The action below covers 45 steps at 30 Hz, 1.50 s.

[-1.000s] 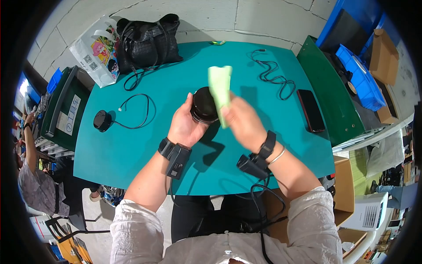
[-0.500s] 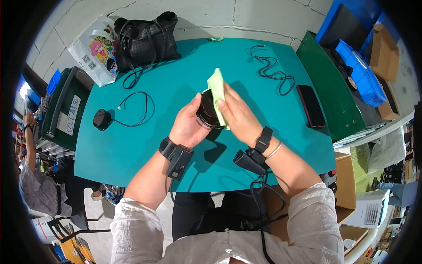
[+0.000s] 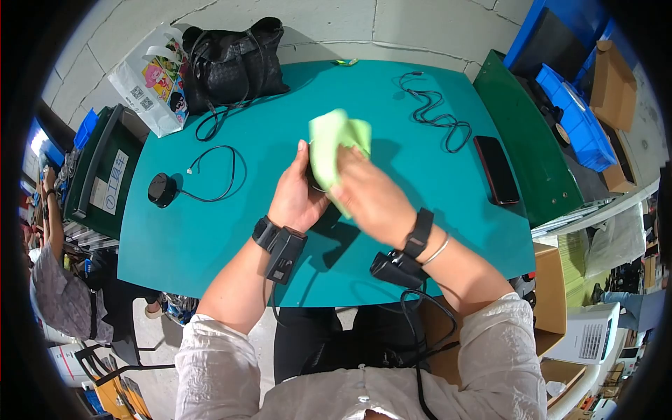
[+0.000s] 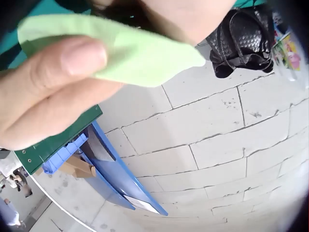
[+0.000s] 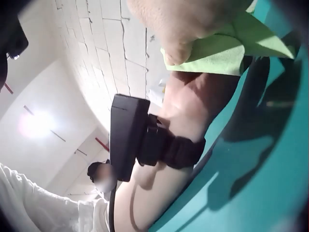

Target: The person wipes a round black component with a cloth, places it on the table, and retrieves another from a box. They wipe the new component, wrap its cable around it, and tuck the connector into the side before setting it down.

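Over the middle of the table, my left hand (image 3: 295,201) holds a glossy dark round object (image 3: 312,180), its thumb up along the near side. Most of that object is hidden under a light green cloth (image 3: 326,143). My right hand (image 3: 376,201) grips the cloth and presses it over the object. In the left wrist view the cloth (image 4: 140,58) spreads out beneath the right hand's thumb and fingers. The right wrist view shows the cloth (image 5: 212,57) hanging folded from the right hand (image 5: 188,21), with the left palm behind it.
On the teal table (image 3: 420,224), a small black puck-shaped device (image 3: 162,190) with a cable sits left. A black handbag (image 3: 234,66) and a printed paper bag (image 3: 150,84) stand at the back left. A coiled black cable (image 3: 437,115) and a phone (image 3: 496,170) lie right.
The right hand has moved left with the cloth, from the object's right side to over its face. The cloth now covers most of the object. The left hand keeps its hold.
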Each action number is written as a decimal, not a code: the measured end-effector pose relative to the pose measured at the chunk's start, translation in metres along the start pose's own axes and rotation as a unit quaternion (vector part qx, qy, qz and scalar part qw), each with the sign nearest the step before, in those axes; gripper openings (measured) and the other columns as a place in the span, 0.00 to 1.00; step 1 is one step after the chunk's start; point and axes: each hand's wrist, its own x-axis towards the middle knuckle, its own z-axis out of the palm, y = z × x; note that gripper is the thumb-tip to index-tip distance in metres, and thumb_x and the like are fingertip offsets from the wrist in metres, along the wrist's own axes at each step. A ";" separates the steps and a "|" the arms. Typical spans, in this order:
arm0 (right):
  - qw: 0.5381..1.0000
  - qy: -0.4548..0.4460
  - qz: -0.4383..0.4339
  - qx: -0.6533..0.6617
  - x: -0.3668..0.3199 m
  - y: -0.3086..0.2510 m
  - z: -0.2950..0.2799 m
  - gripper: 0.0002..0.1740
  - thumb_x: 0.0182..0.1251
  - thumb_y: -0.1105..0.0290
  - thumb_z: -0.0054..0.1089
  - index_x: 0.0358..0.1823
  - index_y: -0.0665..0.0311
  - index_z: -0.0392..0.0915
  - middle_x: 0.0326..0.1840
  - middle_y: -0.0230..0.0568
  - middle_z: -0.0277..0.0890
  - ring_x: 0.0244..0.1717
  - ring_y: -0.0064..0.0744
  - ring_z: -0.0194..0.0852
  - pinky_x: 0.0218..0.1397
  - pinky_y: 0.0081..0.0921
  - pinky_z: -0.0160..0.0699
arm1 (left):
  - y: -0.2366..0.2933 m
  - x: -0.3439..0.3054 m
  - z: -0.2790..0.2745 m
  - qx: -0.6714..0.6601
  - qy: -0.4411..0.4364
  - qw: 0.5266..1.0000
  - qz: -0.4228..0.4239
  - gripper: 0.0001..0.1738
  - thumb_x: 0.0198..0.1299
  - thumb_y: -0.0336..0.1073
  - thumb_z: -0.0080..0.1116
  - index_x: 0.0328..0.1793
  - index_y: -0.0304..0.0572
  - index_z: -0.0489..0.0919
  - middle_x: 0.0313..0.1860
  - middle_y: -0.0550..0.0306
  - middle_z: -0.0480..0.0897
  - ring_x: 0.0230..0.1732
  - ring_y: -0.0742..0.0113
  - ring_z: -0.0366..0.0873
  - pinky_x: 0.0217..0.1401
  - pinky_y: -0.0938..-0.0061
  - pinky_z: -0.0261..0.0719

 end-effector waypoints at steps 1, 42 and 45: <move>0.999 -0.020 -0.019 -0.022 0.000 -0.008 0.003 0.21 0.73 0.63 0.49 0.58 0.72 0.72 0.64 0.55 0.69 0.70 0.52 0.62 0.75 0.43 0.59 | 0.002 -0.003 -0.006 0.041 -0.011 0.999 0.001 0.26 0.76 0.49 0.40 0.65 0.34 0.70 0.59 0.47 0.78 0.58 0.56 0.79 0.61 0.61 0.80; 0.994 0.026 0.015 -0.104 0.002 0.002 0.005 0.22 0.73 0.63 0.48 0.61 0.70 0.71 0.66 0.52 0.69 0.73 0.49 0.59 0.77 0.42 0.56 | -0.010 -0.010 0.000 0.090 -0.007 0.996 -0.021 0.25 0.77 0.46 0.34 0.69 0.37 0.67 0.64 0.48 0.75 0.64 0.56 0.75 0.70 0.58 0.71; 0.993 0.055 0.101 -0.019 0.002 0.008 -0.001 0.21 0.77 0.62 0.43 0.60 0.72 0.70 0.62 0.57 0.70 0.67 0.56 0.64 0.72 0.42 0.61 | -0.009 -0.006 -0.003 0.061 -0.055 0.995 -0.050 0.27 0.77 0.52 0.33 0.64 0.38 0.71 0.58 0.53 0.79 0.56 0.61 0.80 0.60 0.59 0.80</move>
